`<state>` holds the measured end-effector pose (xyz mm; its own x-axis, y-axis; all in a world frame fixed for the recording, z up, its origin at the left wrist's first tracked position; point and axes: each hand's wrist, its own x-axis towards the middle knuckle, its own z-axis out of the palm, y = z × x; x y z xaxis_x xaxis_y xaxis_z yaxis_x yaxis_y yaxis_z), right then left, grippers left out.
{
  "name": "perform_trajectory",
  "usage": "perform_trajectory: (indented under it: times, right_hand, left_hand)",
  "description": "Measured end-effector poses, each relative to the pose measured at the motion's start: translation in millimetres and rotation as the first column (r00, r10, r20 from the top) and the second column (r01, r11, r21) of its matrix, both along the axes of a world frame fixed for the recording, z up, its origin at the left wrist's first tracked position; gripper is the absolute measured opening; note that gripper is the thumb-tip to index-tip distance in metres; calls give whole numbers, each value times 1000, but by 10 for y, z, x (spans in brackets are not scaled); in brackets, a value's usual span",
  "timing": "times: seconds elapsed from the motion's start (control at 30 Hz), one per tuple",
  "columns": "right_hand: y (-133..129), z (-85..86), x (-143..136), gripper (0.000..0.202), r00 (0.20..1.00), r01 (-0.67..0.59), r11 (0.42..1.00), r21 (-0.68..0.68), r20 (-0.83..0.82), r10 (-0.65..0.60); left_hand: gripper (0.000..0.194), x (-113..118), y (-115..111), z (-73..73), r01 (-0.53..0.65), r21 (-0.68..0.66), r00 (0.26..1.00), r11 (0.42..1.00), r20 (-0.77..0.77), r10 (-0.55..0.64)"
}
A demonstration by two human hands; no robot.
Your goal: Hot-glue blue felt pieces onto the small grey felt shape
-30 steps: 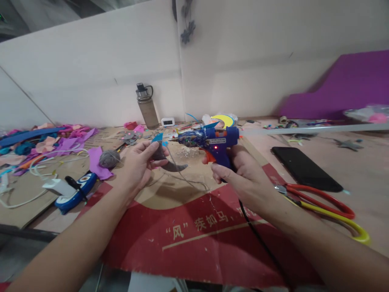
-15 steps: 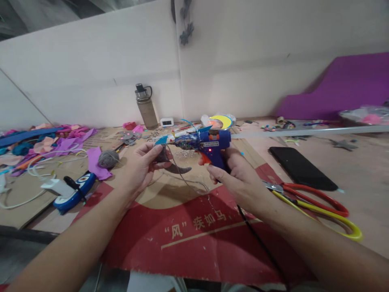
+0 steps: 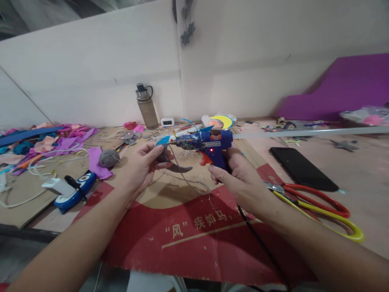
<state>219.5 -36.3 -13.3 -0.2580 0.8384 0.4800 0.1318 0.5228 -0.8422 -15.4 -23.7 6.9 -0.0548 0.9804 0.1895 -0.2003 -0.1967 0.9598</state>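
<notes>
My right hand [image 3: 235,168] grips a blue hot glue gun [image 3: 220,142] with an orange trigger and a lit red light. A long clear glue stick [image 3: 288,132] sticks out of its back. Between the thumb and fingers of my left hand [image 3: 146,162] is a crescent wrapped in grey yarn [image 3: 180,168], its blue tip [image 3: 163,140] bare. The gun's nozzle is at that blue tip; whether they touch I cannot tell. A loose strand of grey yarn hangs from the crescent down to the cardboard. My fingers partly hide the crescent's middle.
Red-printed cardboard [image 3: 194,239] lies under my hands. To the right are a black phone [image 3: 304,168] and red-and-yellow-handled scissors [image 3: 319,207]. Leftward sit a yarn ball [image 3: 108,158], a blue power strip [image 3: 82,188] and felt scraps. A bottle [image 3: 147,109] stands by the wall.
</notes>
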Motion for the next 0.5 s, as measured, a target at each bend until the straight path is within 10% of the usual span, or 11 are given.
perform_trajectory:
  times: [0.3, 0.4, 0.5]
  right_hand:
    - [-10, 71, 29, 20, 999, 16, 999, -50, -41, -18]
    - [-22, 118, 43, 22, 998, -6, 997, -71, -70, 1]
    - [-22, 130, 78, 18, 1000, 10, 999, -42, -19, -11]
  left_hand:
    - [19, -150, 22, -73, -70, 315, 937, 947, -305, 171]
    - [8, -287, 20, -61, 59, 704, 697, 708, -537, 475]
    - [21, -386, 11, -23, 318, 807, 546, 498, -585, 600]
